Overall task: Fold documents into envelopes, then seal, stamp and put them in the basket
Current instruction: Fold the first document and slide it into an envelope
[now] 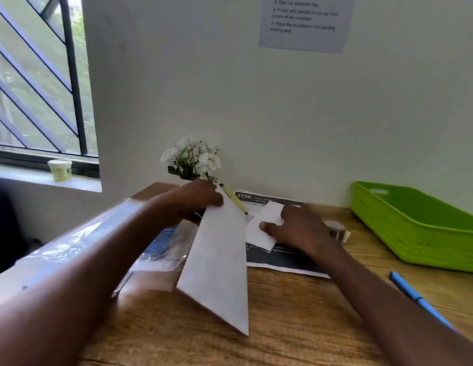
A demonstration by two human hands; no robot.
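On wooden desk point(283, 313), mid-frame: left hand point(195, 199) pinching far end of white envelope point(219, 262), held tilted, near corner down by desk. Right hand point(296, 228) with relaxed fingers and thumb touching folded white document point(264, 228) lying on dark printed sheet point(283, 262). Green basket point(420, 228) far right, well apart. Blue pen point(420, 299) near right forearm. Tape roll point(335, 228) beside right hand; white flowers point(193, 159) against wall.

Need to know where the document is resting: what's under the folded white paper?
The folded white paper lies on a dark printed sheet, on the desk; most print beneath is covered.
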